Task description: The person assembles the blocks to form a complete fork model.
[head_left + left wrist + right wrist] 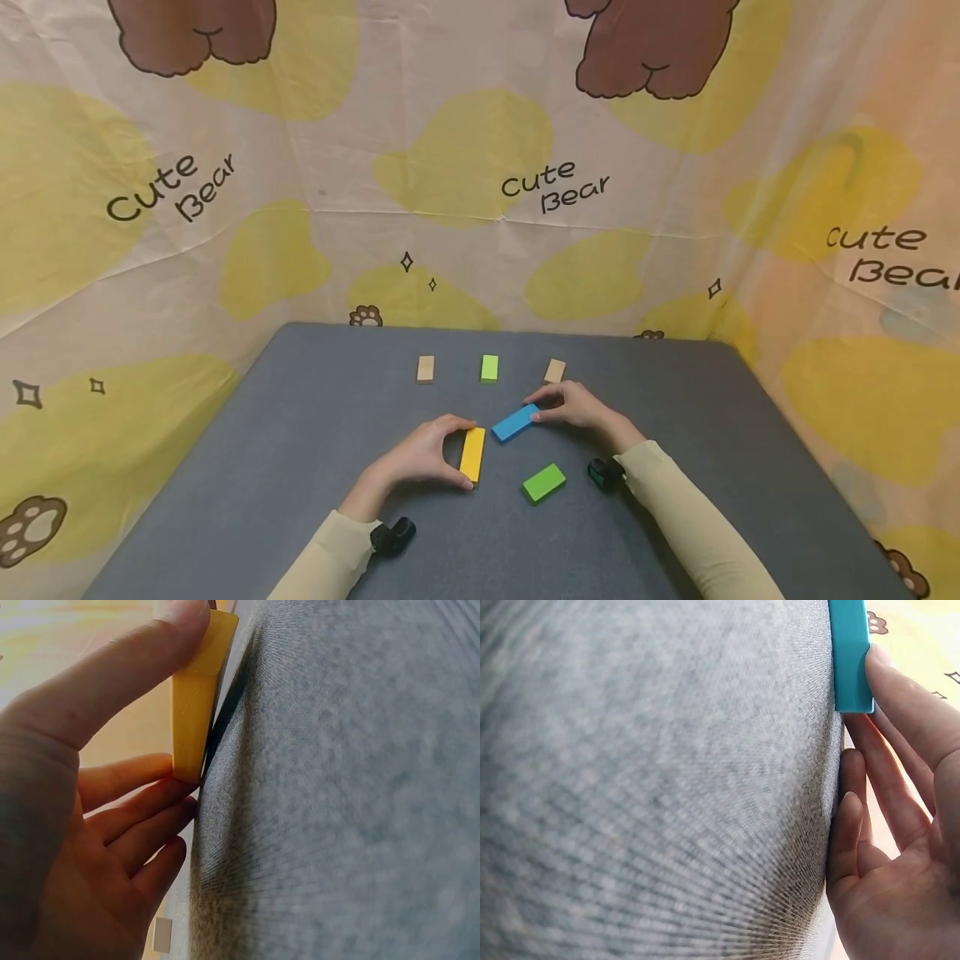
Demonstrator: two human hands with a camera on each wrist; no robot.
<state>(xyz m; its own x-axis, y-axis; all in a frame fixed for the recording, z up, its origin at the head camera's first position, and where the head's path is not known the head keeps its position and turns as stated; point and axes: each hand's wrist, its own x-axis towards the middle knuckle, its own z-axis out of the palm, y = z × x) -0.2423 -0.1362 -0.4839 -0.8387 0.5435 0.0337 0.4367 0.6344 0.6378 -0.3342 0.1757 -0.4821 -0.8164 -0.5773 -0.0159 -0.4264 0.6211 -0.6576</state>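
My left hand (pixel 422 454) pinches a long yellow block (pixel 472 456) lengthwise, thumb at its near end and fingertips at the far end. The left wrist view shows this yellow block (pixel 192 716) with its lower edge close to the table cloth. To the right, a blue block (pixel 514 423) lies at a slant, its far right end pinched by my right hand (pixel 581 408). Seen from the right wrist, the thumb presses the side of the blue block (pixel 851 664) and the other fingers reach behind it. A green block (pixel 544 483) lies nearer me, between the forearms.
Along the back of the grey table (pixel 337 367) stand a tan block (pixel 425 369), a light green block (pixel 489 368) and a second tan block (pixel 555 371), just beyond my right fingers. A printed cloth (pixel 450 167) hangs behind the table and along its sides.
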